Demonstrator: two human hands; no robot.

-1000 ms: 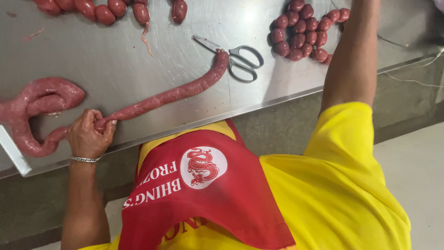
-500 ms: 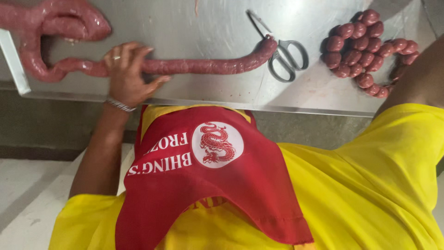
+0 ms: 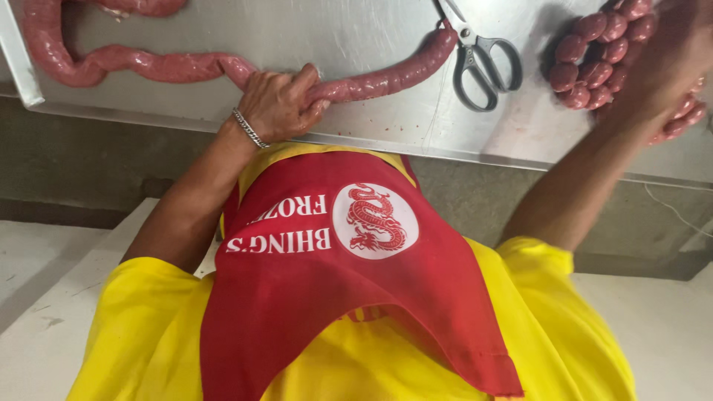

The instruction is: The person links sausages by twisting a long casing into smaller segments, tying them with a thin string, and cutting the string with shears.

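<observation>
Left hand [image 3: 278, 104] closed, pinching long reddish-pink raw sausage rope [image 3: 386, 74] on steel table [image 3: 356, 30], casing glossy, speckled, curving away leftward. Right hand [image 3: 679, 52] blurred over linked sausage cluster [image 3: 594, 52]; grip unclear.

Brushed steel table [image 3: 371, 37], glossy sausage [image 3: 386, 74], metal scissors [image 3: 479, 56].

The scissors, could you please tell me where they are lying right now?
In the head view, the scissors lie on the steel table, between the long sausage's end and the linked sausage pile.
</observation>
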